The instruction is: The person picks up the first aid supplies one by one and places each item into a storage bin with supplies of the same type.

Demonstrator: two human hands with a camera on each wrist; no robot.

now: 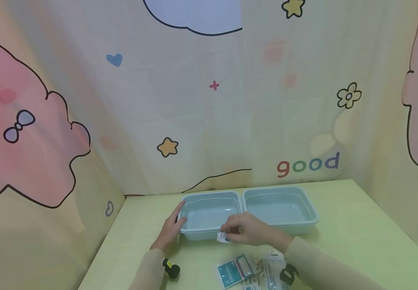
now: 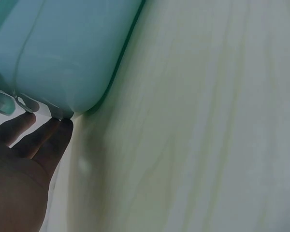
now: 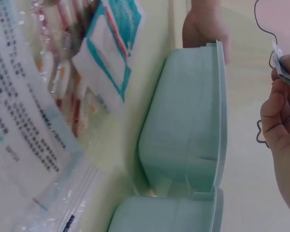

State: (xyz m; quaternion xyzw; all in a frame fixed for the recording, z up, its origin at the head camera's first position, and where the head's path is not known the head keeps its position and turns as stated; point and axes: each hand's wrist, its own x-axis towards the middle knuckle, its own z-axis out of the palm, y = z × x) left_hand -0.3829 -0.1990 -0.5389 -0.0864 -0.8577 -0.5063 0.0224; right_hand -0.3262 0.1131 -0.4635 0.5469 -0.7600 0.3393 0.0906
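Note:
My right hand (image 1: pixel 247 229) pinches a small white packet with dark blue print (image 1: pixel 222 237) between thumb and fingers. In the head view it overlaps the front wall of the left light-blue plastic basin (image 1: pixel 209 235); the right wrist view shows the same small packet (image 3: pixel 280 65) above the basin's rim. At that basin's left end, my left hand (image 1: pixel 169 231) grips the rim, thumb over the edge and fingers along the outer side. The left wrist view has those fingertips of the left hand (image 2: pixel 26 159) against the basin's end wall (image 2: pixel 72 63).
A second light-blue basin (image 1: pixel 285 229) stands directly right of the first. In front lie a teal-and-white packet (image 1: pixel 232 272), a clear plastic bag with printed text (image 1: pixel 274 274) and, between them, wrapped sticks (image 3: pixel 63 77). Patterned curtains (image 1: pixel 209 121) enclose the table (image 1: pixel 357 241).

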